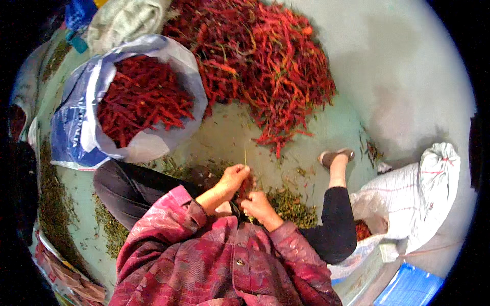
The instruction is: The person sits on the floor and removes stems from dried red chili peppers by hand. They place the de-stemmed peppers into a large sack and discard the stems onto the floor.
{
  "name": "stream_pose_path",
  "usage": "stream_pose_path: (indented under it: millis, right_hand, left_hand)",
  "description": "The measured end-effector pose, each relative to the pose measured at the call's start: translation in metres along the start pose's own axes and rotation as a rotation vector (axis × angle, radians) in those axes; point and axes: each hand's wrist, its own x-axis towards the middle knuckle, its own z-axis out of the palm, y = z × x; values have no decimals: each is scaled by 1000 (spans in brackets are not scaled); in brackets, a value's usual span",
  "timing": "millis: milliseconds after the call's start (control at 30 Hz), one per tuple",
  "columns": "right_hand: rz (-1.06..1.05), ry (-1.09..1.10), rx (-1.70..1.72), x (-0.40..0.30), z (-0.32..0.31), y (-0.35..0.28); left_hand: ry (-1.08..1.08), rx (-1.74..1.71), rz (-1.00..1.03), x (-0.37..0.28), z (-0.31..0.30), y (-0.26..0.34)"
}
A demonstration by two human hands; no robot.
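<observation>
My left hand (234, 179) is raised in front of my body, its thumb and finger pinching a thin yellowish-green stem (245, 157) that points up. Dark red chili peppers (245, 188) show, blurred, between the two hands. Just below and to the right, my right hand (261, 208) has its fingers curled on the lower part of the chilies; how many it holds is hidden. Ahead lies a large heap of long red chili peppers (268, 72) on the floor. An open blue-and-white woven sack (76, 122) full of red chilies (145, 99) stands at the front left.
Loose green stems (293, 208) lie between my legs, with more stem litter (57, 206) at the left. A white woven sack (409, 191) rests at my right, near a blue object (409, 287). A pale cloth sack (126, 23) stands behind the filled sack. My legs are spread around the litter.
</observation>
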Motion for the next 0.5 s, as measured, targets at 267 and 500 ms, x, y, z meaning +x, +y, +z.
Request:
stream_pose_path:
  millis: [267, 500]
  right_hand:
    - [-308, 368, 276, -25, 16, -53]
    - [-398, 427, 465, -29, 40, -49]
  left_hand:
    - [-83, 823, 455, -61, -5, 11]
    - [-124, 761, 389, -81, -10, 8]
